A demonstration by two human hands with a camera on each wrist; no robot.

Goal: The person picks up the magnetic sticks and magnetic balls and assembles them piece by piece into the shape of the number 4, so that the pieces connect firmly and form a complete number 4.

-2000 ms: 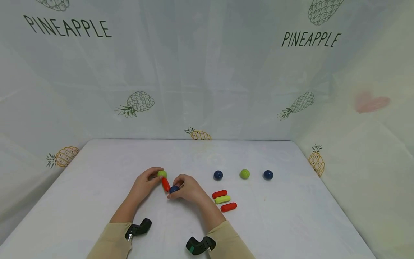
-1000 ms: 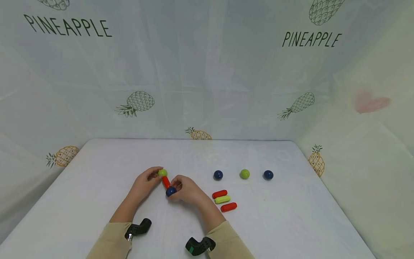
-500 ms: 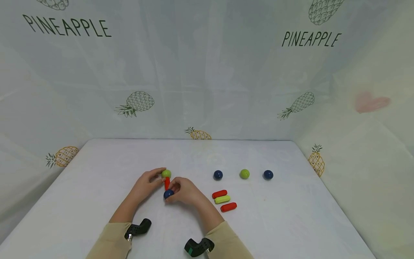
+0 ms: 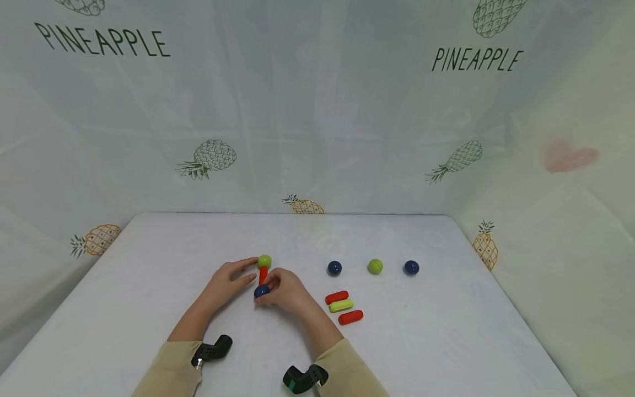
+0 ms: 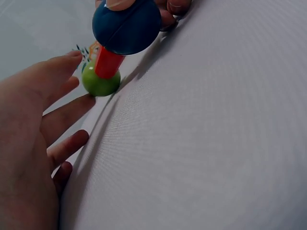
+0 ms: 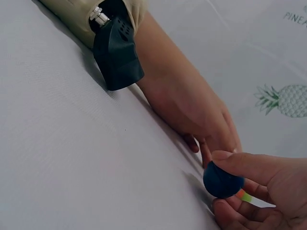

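A dark blue ball (image 4: 261,292), a red rod (image 4: 263,275) and a light green ball (image 4: 264,261) form one straight joined piece, the rod between the balls. My right hand (image 4: 289,291) pinches the blue ball (image 6: 222,181) between thumb and fingers, close to the table. Beside the green ball (image 5: 100,80) is my left hand (image 4: 224,285), its fingers spread and loosely extended. One of its fingertips is at the green ball's edge; whether it touches cannot be told. The left thumb stands apart from the piece. Part of the rod (image 5: 109,63) is hidden by the blue ball in the left wrist view.
Further right on the white table (image 4: 446,342) a blue ball (image 4: 334,268), a green ball (image 4: 375,267) and another blue ball (image 4: 411,268) lie in a row. Nearer lie a red rod (image 4: 337,298), a yellow-green rod (image 4: 341,306) and a second red rod (image 4: 350,317).
The left fingers have loosened from the green ball. Held by the right hand, the joined piece has swung so that its green end moved right and away. The loose balls and rods are unmoved.
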